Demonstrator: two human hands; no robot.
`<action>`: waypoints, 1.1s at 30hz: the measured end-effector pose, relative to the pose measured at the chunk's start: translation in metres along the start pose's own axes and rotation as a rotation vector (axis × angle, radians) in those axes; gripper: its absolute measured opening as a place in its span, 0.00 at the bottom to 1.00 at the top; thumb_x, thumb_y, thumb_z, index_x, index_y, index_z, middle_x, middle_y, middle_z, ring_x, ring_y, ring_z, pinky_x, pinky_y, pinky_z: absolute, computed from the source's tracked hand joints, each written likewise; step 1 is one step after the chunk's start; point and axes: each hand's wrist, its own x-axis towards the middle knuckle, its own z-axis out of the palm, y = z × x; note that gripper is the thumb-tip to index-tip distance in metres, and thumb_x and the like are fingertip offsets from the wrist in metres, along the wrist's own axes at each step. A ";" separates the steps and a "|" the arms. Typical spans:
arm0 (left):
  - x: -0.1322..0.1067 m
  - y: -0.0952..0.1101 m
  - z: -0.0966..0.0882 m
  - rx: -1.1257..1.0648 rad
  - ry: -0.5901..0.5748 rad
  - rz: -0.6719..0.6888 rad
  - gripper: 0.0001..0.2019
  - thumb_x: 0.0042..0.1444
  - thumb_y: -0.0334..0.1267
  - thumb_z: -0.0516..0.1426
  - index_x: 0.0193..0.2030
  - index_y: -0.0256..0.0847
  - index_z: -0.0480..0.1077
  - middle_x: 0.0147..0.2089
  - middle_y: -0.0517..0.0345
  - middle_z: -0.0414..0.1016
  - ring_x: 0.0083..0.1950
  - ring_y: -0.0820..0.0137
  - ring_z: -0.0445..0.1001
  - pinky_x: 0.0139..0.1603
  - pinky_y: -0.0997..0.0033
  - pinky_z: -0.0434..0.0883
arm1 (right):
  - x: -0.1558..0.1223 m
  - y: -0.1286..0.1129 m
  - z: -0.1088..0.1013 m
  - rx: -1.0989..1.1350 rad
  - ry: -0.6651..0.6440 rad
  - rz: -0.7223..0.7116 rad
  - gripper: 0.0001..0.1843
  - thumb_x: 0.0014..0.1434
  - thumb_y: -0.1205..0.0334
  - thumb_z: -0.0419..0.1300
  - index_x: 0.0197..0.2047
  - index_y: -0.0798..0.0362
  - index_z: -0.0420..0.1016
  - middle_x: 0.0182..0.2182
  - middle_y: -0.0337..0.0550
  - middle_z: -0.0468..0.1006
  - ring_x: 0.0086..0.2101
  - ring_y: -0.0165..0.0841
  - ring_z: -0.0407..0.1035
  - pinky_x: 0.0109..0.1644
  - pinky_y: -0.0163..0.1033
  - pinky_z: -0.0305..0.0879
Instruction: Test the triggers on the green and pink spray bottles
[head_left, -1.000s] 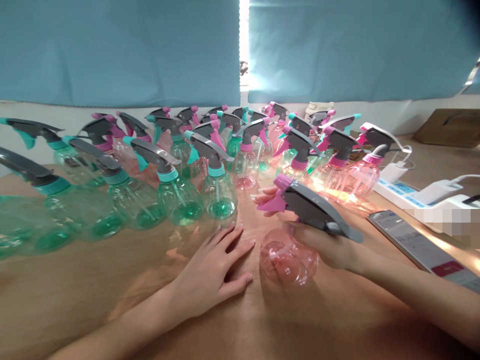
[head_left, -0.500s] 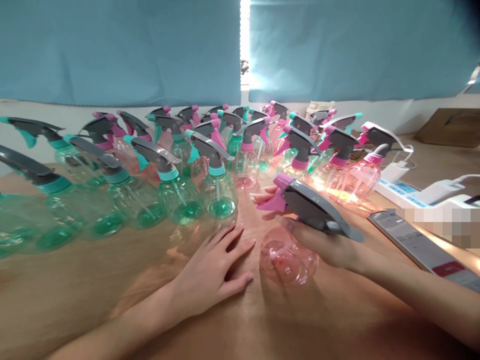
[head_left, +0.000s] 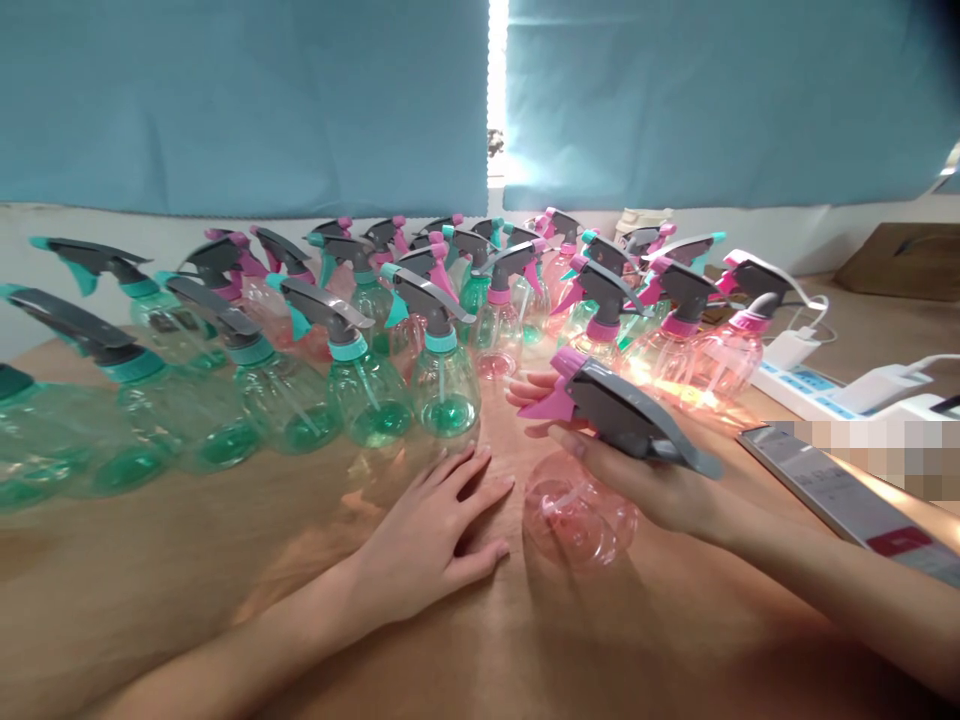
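My right hand (head_left: 637,485) is wrapped round the neck of a pink spray bottle (head_left: 574,520), just under its grey and pink trigger head. The bottle's clear pink body is at the tabletop. My left hand (head_left: 442,535) lies flat on the wooden table (head_left: 360,640) with its fingers spread, to the left of that bottle and holding nothing. Beyond my left fingers stands a green spray bottle (head_left: 446,395) with a turquoise collar. More green bottles (head_left: 367,400) line up to its left.
Several pink and green spray bottles (head_left: 495,330) crowd the back. At the right are a white power strip (head_left: 817,395) with plugged-in chargers, a phone (head_left: 840,490) lying flat and a brown cardboard piece (head_left: 900,260). Blue blinds (head_left: 247,110) hang behind.
The view has shifted slightly, so the bottles at left appear a little further right. Both hands keep their places, the right one still round the pink bottle.
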 end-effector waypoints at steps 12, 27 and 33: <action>-0.002 -0.004 0.005 -0.012 0.047 0.019 0.28 0.64 0.49 0.57 0.69 0.49 0.59 0.73 0.50 0.51 0.72 0.48 0.50 0.68 0.44 0.54 | 0.002 -0.007 0.000 0.025 -0.022 -0.023 0.11 0.63 0.53 0.59 0.49 0.43 0.72 0.24 0.36 0.73 0.28 0.35 0.72 0.37 0.42 0.74; -0.001 0.000 -0.003 0.032 -0.038 -0.025 0.27 0.65 0.49 0.54 0.70 0.47 0.59 0.74 0.50 0.50 0.73 0.49 0.49 0.68 0.43 0.53 | -0.001 -0.012 -0.010 -0.043 -0.077 -0.018 0.16 0.57 0.68 0.57 0.46 0.42 0.74 0.23 0.33 0.69 0.24 0.31 0.65 0.28 0.38 0.65; -0.001 -0.001 -0.001 0.055 -0.033 -0.010 0.27 0.66 0.49 0.54 0.69 0.46 0.60 0.74 0.49 0.50 0.73 0.49 0.48 0.69 0.43 0.52 | -0.002 -0.017 -0.016 -0.159 -0.051 0.007 0.03 0.54 0.64 0.58 0.34 0.47 0.72 0.20 0.32 0.63 0.20 0.27 0.55 0.22 0.33 0.50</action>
